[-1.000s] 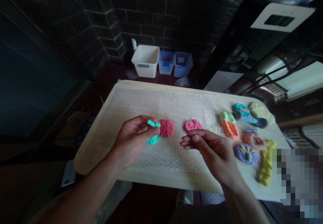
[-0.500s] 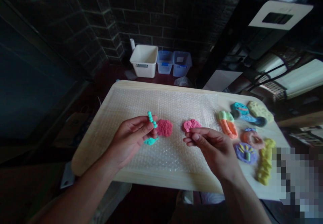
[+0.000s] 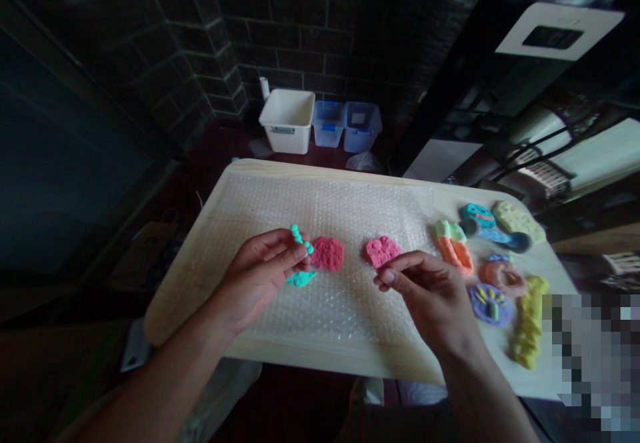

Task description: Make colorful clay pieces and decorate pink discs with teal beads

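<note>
My left hand (image 3: 265,263) pinches a short string of small turquoise clay balls (image 3: 299,235) between thumb and fingers, above the bubble wrap. Just beyond those fingertips lies a dark pink clay lump (image 3: 327,254), flattened and bumpy. A turquoise clay piece (image 3: 301,278) rests under the same hand, partly covered by it. My right hand (image 3: 425,290) has thumb and fingertips pressed together; whatever they may hold is too small or hidden to tell. Behind its fingertips sits a lighter pink clay piece (image 3: 383,251) with a lumpy surface.
Bubble wrap (image 3: 265,203) covers much of the wooden table (image 3: 330,356). Several coloured clay shapes stand along the right side, among them a purple disc (image 3: 490,305) and a yellow strip (image 3: 530,323). A white bin (image 3: 287,120) and two blue-tinted boxes (image 3: 361,126) are on the floor behind.
My right hand has shifted slightly right and down, uncovering more of the lighter pink clay. The left hand keeps its pinch on the turquoise string, which has tilted slightly.
</note>
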`<state>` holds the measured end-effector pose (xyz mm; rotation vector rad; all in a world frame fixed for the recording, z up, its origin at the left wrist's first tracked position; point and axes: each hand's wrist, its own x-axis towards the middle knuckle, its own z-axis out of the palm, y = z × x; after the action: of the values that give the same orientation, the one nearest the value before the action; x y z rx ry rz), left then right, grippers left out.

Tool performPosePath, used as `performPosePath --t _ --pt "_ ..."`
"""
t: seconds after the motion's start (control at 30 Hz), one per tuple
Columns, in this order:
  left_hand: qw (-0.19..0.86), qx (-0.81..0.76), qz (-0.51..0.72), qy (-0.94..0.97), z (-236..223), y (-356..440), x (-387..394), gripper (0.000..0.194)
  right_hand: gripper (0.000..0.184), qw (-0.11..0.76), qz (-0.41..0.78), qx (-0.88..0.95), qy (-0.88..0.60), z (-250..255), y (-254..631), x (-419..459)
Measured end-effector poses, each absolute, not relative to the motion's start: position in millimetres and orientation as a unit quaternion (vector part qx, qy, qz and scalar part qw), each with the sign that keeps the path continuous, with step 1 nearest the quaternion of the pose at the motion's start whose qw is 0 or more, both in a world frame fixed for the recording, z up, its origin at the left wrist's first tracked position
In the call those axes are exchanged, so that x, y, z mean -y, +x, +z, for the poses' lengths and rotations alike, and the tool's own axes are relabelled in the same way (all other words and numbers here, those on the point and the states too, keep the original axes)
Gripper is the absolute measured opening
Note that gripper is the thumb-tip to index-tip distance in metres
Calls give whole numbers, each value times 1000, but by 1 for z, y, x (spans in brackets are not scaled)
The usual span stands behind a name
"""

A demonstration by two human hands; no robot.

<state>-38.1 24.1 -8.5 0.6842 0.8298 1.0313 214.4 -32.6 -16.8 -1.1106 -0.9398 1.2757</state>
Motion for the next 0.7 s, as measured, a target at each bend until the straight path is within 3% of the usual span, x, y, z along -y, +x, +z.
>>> performPosePath --t 0.33,0.57,0.7 --pt "734 -380 444 346 -6 -37 -21 22 20 532 673 331 -393 -6 202 36" --pt "738 -354 416 396 -7 -30 -14 18 23 570 608 387 -394 -12 200 37" --pt "746 -345 406 400 -8 -30 -11 18 11 540 631 376 -410 -9 196 37"
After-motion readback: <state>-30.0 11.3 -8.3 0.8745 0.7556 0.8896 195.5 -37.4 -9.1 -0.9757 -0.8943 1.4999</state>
